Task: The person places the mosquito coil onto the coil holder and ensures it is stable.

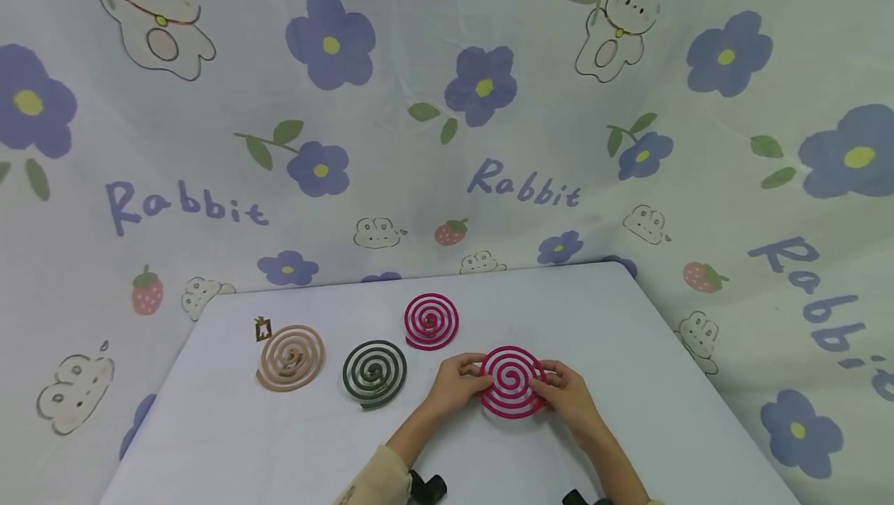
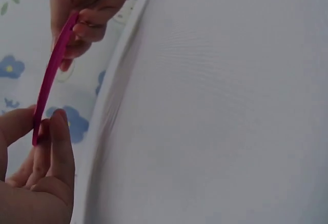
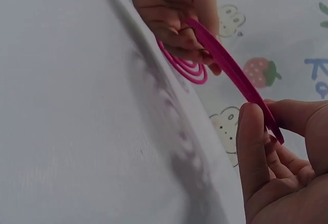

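Note:
A pink mosquito coil (image 1: pixel 512 383) is held up off the white table between both hands, its spiral face toward the head camera. My left hand (image 1: pixel 455 382) pinches its left edge between thumb and fingers. On the opposite edge, my right hand (image 1: pixel 569 396) grips it the same way. Both wrist views show the coil (image 2: pixel 51 75) edge-on as a thin strip, slightly bowed, with fingers on either side. In the right wrist view, the coil (image 3: pixel 233 73) slants between the two hands, its shadow on the tabletop.
Left of the hands lie a second pink coil (image 1: pixel 431 322), a dark green coil (image 1: pixel 374 374) and a tan coil (image 1: pixel 291 358). A small metal coil stand (image 1: pixel 262 329) sits beside the tan one. A rabbit-and-flower cloth (image 1: pixel 405 140) hangs behind the white table (image 1: pixel 230 443).

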Demonstrator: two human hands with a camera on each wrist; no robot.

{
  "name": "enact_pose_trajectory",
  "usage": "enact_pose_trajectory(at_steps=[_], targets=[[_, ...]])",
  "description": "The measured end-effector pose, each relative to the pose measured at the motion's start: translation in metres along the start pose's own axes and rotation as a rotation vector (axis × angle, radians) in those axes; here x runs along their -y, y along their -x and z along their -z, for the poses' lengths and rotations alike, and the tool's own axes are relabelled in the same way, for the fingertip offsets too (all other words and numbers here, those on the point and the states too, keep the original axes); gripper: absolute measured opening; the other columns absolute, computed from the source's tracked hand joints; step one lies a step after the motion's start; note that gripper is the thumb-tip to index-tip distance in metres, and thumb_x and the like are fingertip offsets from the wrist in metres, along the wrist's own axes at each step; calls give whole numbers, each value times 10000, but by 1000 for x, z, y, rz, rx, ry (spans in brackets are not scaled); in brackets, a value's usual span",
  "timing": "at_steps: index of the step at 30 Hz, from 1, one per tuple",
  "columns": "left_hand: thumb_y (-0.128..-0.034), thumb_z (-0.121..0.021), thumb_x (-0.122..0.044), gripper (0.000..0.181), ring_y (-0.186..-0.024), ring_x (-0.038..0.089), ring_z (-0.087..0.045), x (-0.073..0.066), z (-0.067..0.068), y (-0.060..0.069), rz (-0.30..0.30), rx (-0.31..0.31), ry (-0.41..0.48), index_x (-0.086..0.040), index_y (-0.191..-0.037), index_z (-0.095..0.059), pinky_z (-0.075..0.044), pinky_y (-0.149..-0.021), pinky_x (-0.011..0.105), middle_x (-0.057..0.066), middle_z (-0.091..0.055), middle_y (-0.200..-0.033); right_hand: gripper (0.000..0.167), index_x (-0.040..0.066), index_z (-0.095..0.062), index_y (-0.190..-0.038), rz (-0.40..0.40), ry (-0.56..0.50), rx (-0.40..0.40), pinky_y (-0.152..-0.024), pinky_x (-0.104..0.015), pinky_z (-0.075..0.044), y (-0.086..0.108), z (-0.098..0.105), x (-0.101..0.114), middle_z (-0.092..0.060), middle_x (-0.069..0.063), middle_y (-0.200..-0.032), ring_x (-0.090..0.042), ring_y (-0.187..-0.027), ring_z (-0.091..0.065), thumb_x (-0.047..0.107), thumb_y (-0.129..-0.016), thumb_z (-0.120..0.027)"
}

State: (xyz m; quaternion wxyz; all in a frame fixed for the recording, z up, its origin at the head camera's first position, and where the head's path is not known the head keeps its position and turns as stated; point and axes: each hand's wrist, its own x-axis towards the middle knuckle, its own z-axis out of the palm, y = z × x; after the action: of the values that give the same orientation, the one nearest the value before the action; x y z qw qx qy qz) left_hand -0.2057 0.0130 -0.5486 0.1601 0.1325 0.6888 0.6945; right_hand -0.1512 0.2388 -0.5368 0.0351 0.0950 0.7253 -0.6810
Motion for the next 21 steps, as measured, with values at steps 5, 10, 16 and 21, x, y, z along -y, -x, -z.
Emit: enact_pose_trajectory(at_steps=[5,10,16,21], targets=[[-862,-720,-26,433,-782,136,-659,1,6,9,37,-11,115,41,-1265,-578,-570,-697,309,74,-659,-874,462,-33,-551,-1232,-1,-14,57,-623,-320,-566,1,-7,1,-688,-146,-990,-228,-752,-653,196,-877,-737],[-866,-724,-52,458,-791,120,-644,-2,13,15,83,-18,221,76,-1271,-555,-563,-721,299,45,-621,-888,455,-30,-559,-1211,-5,-19,85,-642,-330,-568,3,-13,5,-685,-151,-1008,-253,-774,-652,223,-877,-737],[-877,-717,-65,456,-863,144,-649,-8,20,19,115,-19,290,79,-1275,-545,-553,-772,299,51,-634,-926,438,-37,-550,-1208,14,1,112,-651,-330,-570,4,-22,13,-684,-144,-1011,-241,-775,-659,229,-901,-712],[-877,-718,-71,459,-907,165,-652,-10,26,28,137,-28,293,82,-1274,-546,-546,-800,304,77,-665,-988,412,-60,-546,-1184,4,16,175,-616,-296,-559,5,-28,13,-682,-130,-963,-211,-718,-639,221,-920,-690]])
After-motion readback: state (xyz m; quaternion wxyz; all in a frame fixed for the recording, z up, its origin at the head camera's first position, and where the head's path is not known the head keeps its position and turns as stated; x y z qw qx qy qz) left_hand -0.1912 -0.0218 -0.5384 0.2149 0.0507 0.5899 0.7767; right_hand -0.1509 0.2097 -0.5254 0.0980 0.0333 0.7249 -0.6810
